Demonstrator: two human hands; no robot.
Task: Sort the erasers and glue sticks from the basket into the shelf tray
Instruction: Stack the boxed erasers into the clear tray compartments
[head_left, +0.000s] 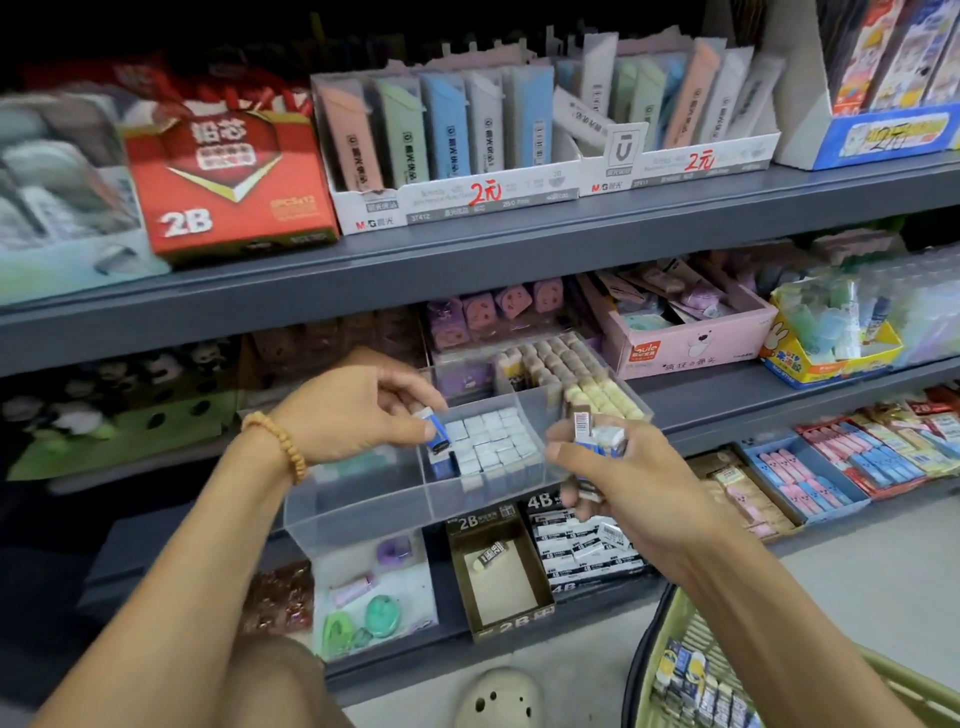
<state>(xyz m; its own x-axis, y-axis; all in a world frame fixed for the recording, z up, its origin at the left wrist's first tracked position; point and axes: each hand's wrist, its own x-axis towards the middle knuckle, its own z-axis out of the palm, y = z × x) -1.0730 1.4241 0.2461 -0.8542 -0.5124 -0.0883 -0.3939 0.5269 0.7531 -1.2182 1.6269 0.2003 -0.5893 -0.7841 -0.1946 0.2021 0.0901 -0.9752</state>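
One eraser (435, 434) is pinched by the left hand (358, 410) at the edge of the tray (363, 512), beside rows of erasers already packed in its middle compartment. A bundle of erasers (597, 441) is gripped by the right hand (618, 473). Many more are seen in the basket (670, 629), so much sorting is judged left.

The grey shelf (727, 400) carries the clear tray (363, 512), a pink box (691, 343) and a yellow box (826, 364) beside it

Red 2B box (228, 182) on upper shelf; pink bear box (685, 332) right; beige clog (501, 699) on floor.
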